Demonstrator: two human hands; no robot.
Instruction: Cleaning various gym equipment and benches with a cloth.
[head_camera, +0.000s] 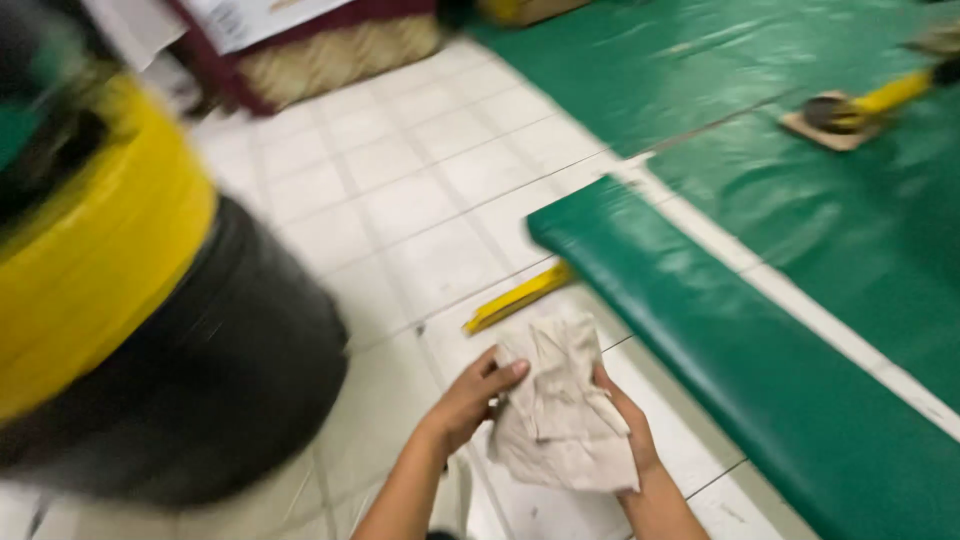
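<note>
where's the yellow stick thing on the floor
In the head view the flat yellow stick lies on the white tiled floor, just beyond the crumpled cloth, beside the green sheet's near edge.

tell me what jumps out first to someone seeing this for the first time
At bottom centre, the left hand and right hand hold a crumpled pale cloth between them above the white tiled floor. A blurred yellow and black drum fills the left side. Glossy green sheeting covers the right, and a flat yellow tool lies on the tiles beside its folded edge.
</note>
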